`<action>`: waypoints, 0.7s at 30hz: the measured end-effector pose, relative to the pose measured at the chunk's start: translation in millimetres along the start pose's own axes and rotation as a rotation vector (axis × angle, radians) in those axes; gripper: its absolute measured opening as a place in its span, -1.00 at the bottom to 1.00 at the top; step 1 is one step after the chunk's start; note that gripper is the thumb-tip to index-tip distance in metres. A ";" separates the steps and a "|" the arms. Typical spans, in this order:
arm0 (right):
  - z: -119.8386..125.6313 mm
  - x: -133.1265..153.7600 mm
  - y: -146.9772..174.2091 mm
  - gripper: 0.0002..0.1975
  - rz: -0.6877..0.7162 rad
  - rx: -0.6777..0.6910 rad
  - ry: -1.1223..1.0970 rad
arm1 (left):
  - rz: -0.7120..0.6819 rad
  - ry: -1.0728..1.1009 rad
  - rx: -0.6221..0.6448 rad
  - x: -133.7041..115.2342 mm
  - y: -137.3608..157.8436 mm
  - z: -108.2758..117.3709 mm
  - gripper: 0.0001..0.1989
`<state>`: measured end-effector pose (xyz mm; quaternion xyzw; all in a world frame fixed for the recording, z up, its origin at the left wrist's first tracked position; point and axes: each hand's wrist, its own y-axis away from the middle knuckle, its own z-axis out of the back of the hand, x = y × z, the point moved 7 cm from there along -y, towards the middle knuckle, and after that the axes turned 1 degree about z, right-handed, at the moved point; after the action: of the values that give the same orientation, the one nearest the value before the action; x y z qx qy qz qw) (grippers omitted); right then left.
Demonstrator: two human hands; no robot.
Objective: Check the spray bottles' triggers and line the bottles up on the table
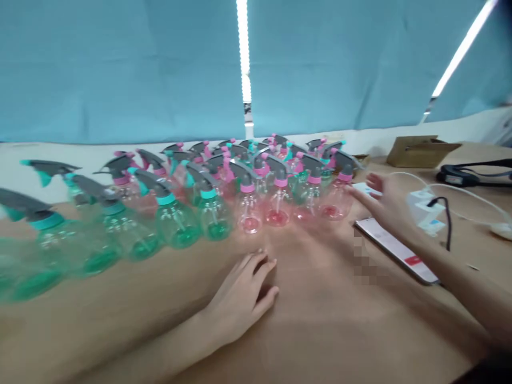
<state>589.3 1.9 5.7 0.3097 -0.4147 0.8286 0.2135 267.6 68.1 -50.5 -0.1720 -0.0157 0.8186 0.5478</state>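
The left hand lies flat and empty on the brown bench, fingers loose, a little in front of the row of spray bottles. The right hand reaches out with open fingers, holding nothing, just beside the rightmost pink spray bottle, a clear pink-tinted body with a pink collar and grey trigger head. Teal-green spray bottles stand to the left. A phone lies beneath the right wrist.

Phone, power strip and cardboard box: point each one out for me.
phone [394, 248], head view, middle of its screen.
power strip [420, 205], head view, white top face.
cardboard box [420, 154], head view, front wall.
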 end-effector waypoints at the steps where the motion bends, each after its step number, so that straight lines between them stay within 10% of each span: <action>1: 0.9 5.3 16.9 -0.37 -0.003 -0.017 -0.005 | 0.022 -0.008 -0.005 7.9 12.4 5.8 -0.60; 10: -128.8 129.8 164.2 -0.55 0.437 0.744 0.047 | 0.208 -0.068 -0.120 63.8 116.0 49.4 -0.65; 21: -269.3 325.4 240.8 -0.57 0.701 0.909 -0.559 | 0.429 -0.173 -0.306 116.4 236.8 100.2 -0.70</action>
<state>118.4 118.1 -28.3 0.4200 -0.1385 0.8303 -0.3391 -13.1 94.9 -37.8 -0.1816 -0.1493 0.9157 0.3260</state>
